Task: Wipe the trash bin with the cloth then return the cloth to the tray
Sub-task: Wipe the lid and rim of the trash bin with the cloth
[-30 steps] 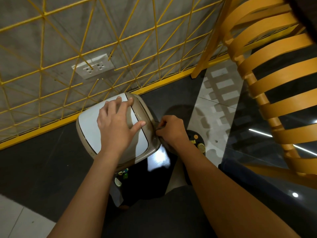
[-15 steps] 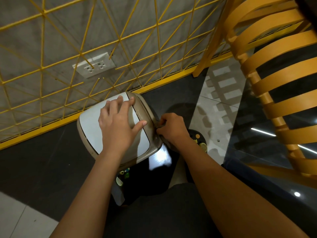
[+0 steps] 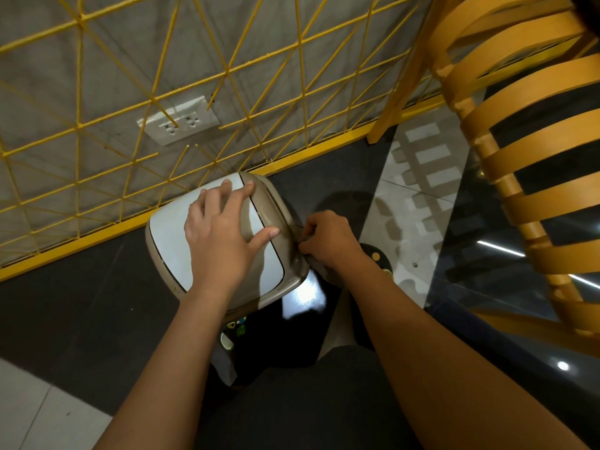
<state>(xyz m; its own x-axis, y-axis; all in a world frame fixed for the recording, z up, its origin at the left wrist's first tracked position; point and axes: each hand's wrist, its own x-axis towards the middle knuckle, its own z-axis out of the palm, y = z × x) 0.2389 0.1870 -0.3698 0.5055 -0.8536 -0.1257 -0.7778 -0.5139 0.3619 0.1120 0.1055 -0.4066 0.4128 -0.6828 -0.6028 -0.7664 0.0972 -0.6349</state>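
Barely anything has been shifted since a second ago: the right hand (image 3: 328,241) has been edged a touch higher along the bin's side, while the left hand (image 3: 224,235) has been kept in place.

And now the beige-lidded, black-bodied plastic trash bin (image 3: 168,245), with its white swing flap, is seen standing on the dark polished floor (image 3: 81,287), close against the yellow wire lattice panel (image 3: 227,69). The left hand is laid flat on the lid, fingers straight and spread, thumb stretched towards the right rim; nothing is grasped there.

Over on the other side, the right hand is clenched at the bin's right edge. A dark grey crumpled cloth (image 3: 324,272) is gripped in it and pressed to the bin's side just under the lid rim. Most of that cloth is hidden by the hand.

A black round object (image 3: 378,258) with yellow dots is glimpsed on the floor just beyond the right wrist; whether it is the tray cannot be told. A white double wall socket (image 3: 180,123) is seen behind the lattice, and curved orange wooden slats (image 3: 535,141) are seen at the right.
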